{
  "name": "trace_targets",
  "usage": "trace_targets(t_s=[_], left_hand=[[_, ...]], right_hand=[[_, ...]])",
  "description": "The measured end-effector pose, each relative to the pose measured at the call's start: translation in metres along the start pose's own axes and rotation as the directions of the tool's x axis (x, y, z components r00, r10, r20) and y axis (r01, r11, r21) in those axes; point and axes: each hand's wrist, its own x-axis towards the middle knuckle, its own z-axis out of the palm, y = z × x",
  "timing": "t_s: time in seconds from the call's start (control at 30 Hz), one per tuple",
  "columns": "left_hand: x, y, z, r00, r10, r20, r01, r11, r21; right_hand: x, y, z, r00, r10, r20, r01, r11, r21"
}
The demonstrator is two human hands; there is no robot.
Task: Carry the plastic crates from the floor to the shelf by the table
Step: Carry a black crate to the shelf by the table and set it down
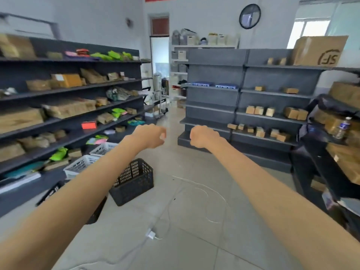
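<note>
Bare-skinned, both arms stretched forward at chest height: left hand (150,136) and right hand (202,136), each curled into a loose fist, near one another but apart, clasping nothing.

Crates, plastic, on the floor below the left forearm, by the foot of the left shelving (78,90):
- black crate (136,182), one fully visible, lattice walls, upright, apparently empty;
- white crates (81,165), two, set one behind the other, just beside the black one;
- a further dark crate (50,192), partly hidden under the arm; count of dark crates therefore uncertain.

Other floor items: white cable (204,191), one, looping across the tiles to a small plug (151,234).

Fixtures: grey shelving (243,98) ahead, holding small cartons; dark table (319,152) at right, stacked with boxes.

Step in hand, judged: none of the crates lifted yet; hands free, approach pending. Next move calls for stooping left, gripping a crate by opposite rims, and stepping clear of the cable.
</note>
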Motion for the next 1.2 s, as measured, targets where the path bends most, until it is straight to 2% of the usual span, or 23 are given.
trace_targets(t_s=[0.17, 0.33, 0.5, 0.73, 0.87, 1.07, 1.2], left_hand=[[0.035, -0.095, 0.023, 0.989, -0.145, -0.009, 0.145, 0.988, -0.059], [0.077, -0.180, 0.048, 0.959, -0.282, 0.015, 0.282, 0.957, -0.070], [0.120, -0.250, 0.074, 0.931, -0.360, 0.053, 0.363, 0.928, -0.079], [0.173, -0.325, 0.101, 0.840, -0.538, 0.073, 0.542, 0.839, -0.053], [0.194, -0.379, 0.116, 0.768, -0.629, 0.118, 0.639, 0.765, -0.084], [0.204, -0.465, 0.129, 0.707, -0.693, 0.143, 0.705, 0.707, -0.059], [0.215, -0.537, 0.145, 0.692, -0.710, 0.127, 0.720, 0.692, -0.057]], right_hand=[[0.095, -0.065, 0.017, 0.992, -0.109, 0.070, 0.110, 0.994, -0.003], [0.196, -0.122, 0.045, 0.977, -0.198, 0.074, 0.195, 0.980, 0.044], [0.289, -0.174, 0.083, 0.949, -0.300, 0.092, 0.298, 0.954, 0.034], [0.395, -0.248, 0.122, 0.893, -0.419, 0.167, 0.413, 0.908, 0.068], [0.444, -0.294, 0.139, 0.858, -0.487, 0.163, 0.492, 0.871, 0.007], [0.496, -0.372, 0.156, 0.812, -0.549, 0.197, 0.562, 0.827, -0.012], [0.529, -0.427, 0.179, 0.802, -0.563, 0.200, 0.571, 0.820, 0.021]])
